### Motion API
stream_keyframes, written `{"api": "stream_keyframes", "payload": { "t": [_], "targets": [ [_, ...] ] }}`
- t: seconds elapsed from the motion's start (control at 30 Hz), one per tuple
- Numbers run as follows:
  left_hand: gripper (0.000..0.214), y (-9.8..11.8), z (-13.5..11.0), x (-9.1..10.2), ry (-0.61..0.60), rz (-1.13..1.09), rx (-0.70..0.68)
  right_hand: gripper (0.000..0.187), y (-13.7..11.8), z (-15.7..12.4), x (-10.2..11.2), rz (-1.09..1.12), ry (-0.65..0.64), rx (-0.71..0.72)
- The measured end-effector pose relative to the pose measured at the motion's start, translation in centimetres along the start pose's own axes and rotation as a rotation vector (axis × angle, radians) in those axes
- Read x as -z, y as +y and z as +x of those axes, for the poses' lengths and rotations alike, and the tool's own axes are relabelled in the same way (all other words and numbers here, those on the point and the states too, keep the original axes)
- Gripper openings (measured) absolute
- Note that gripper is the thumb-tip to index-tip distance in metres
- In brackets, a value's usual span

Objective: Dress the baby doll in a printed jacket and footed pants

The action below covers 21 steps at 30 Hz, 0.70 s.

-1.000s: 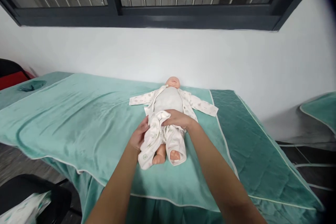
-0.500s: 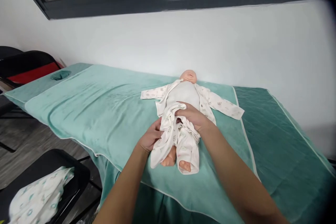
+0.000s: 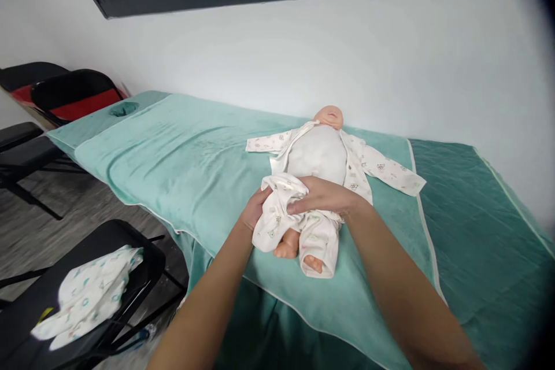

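A baby doll (image 3: 318,153) lies on its back on the green-covered bed, its head toward the wall. An open white printed jacket (image 3: 392,171) is on its arms, and its pale torso is bare. White printed baby pants (image 3: 318,237) cover its legs, with both feet showing at the cuffs. My left hand (image 3: 256,208) grips the bunched pants at the doll's leg on the left; its fingertips are partly behind the cloth. Across the upper part of the pants lies my right hand (image 3: 318,195), thumb and fingers closed on the gathered fabric.
The green bed cover (image 3: 195,156) spreads to the left, with a face hole (image 3: 124,108) at the far end. A black chair (image 3: 143,263) at lower left holds a white patterned cloth (image 3: 97,289). More folding chairs (image 3: 82,89) stand beyond the bed. A wall and window frame are behind.
The pants leg on the left has been gathered upward, baring more of that foot and ankle. My right hand has turned flatter across the cloth. The camera view has shifted left.
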<state>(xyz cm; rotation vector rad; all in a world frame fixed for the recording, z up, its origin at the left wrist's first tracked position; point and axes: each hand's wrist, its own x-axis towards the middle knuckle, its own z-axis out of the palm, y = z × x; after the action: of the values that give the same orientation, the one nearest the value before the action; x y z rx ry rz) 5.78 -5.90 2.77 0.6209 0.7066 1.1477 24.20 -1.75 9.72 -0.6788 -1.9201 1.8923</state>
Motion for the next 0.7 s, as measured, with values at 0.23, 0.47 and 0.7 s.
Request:
{"api": "stream_keyframes", "payload": {
  "t": [0.23, 0.47, 0.7],
  "targets": [
    [0.052, -0.5, 0.2, -0.1, 0.014, 0.009, -0.024, 0.036, 1.4, 0.0, 0.3, 0.125, 0.121, -0.008],
    [0.061, -0.2, -0.9, 0.1, -0.083, 0.105, -0.025, 0.031, 1.6, 0.9, 0.0, 0.377, 0.372, -0.019],
    [0.039, 1.4, -2.0, -3.2, 0.021, 0.093, -0.094, 0.038, 2.3, 0.7, 0.0, 0.417, 0.342, 0.096]
  ]
}}
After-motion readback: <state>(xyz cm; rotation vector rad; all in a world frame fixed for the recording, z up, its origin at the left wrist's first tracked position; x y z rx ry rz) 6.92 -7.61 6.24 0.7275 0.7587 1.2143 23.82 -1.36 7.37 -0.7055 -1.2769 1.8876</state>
